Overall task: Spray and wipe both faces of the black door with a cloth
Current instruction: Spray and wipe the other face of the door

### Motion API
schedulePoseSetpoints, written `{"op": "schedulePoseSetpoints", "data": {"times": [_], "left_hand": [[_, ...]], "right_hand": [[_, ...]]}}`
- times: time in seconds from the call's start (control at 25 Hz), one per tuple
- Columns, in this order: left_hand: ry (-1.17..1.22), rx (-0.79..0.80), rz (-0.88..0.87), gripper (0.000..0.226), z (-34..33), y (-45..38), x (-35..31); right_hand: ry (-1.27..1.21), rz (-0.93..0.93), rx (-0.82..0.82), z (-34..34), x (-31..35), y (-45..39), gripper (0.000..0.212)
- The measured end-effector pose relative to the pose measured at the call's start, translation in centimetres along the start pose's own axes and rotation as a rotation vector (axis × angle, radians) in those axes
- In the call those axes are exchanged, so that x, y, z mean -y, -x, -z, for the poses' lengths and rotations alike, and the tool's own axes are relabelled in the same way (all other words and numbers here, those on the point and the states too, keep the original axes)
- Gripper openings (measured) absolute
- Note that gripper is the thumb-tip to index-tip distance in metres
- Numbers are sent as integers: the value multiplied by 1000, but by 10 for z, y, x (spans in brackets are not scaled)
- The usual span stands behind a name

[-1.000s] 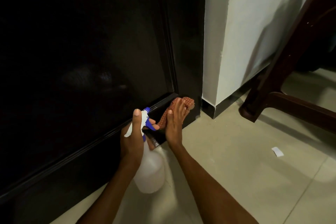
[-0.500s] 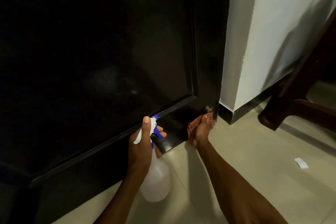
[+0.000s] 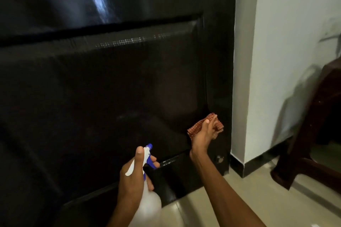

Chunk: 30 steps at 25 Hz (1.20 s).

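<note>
The glossy black door [image 3: 114, 79] fills the left and middle of the head view, with a raised lower panel. My right hand [image 3: 202, 135] holds an orange checked cloth [image 3: 216, 125] against the door near its right edge, low down. My left hand [image 3: 133, 173] grips the neck of a white spray bottle [image 3: 147, 206] with a blue nozzle, held close to the door's bottom rail, fingers at the trigger. The nozzle points toward the door.
A white wall [image 3: 276, 61] with a dark skirting meets the door's right edge. Dark wooden furniture [image 3: 317, 134] stands at the far right on the beige tiled floor [image 3: 249, 199]. A small round metal fitting [image 3: 219, 158] sits low on the door.
My right hand has lifted the cloth from the door's bottom corner up to the lower panel's right side. The view has tilted upward. The left hand keeps the bottle in place.
</note>
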<state>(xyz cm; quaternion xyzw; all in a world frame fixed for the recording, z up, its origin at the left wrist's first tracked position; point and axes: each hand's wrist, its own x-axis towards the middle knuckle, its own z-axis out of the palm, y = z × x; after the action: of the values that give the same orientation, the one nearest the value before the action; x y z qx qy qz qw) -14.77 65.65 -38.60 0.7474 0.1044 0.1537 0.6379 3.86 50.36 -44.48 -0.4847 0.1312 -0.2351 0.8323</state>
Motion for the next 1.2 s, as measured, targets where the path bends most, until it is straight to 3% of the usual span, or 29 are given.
{"op": "schedulePoseSetpoints", "data": {"times": [0.12, 0.2, 0.4, 0.64, 0.8, 0.88, 1.04, 1.2], "left_hand": [[91, 20, -64, 71, -1, -8, -52], [123, 38, -89, 72, -4, -20, -99], [172, 82, -90, 72, -14, -38, -227], [317, 39, 61, 74, -13, -31, -416], [181, 130, 156, 117, 14, -16, -545], [105, 162, 161, 124, 28, 2, -599], [87, 134, 232, 92, 24, 32, -685], [31, 87, 260, 69, 6, 36, -717]], "right_hand": [[-55, 161, 43, -18, 62, -17, 52], [-71, 169, 46, -30, 106, -22, 51], [-157, 86, 44, -59, 233, 5, 53], [-187, -163, -88, -99, 393, 30, 54], [-138, -158, -81, -147, 546, 62, 54], [-91, -197, -63, -166, 609, 72, 56], [-42, -202, -83, -190, 712, 54, 60], [15, -217, -108, -189, 752, 21, 57]]}}
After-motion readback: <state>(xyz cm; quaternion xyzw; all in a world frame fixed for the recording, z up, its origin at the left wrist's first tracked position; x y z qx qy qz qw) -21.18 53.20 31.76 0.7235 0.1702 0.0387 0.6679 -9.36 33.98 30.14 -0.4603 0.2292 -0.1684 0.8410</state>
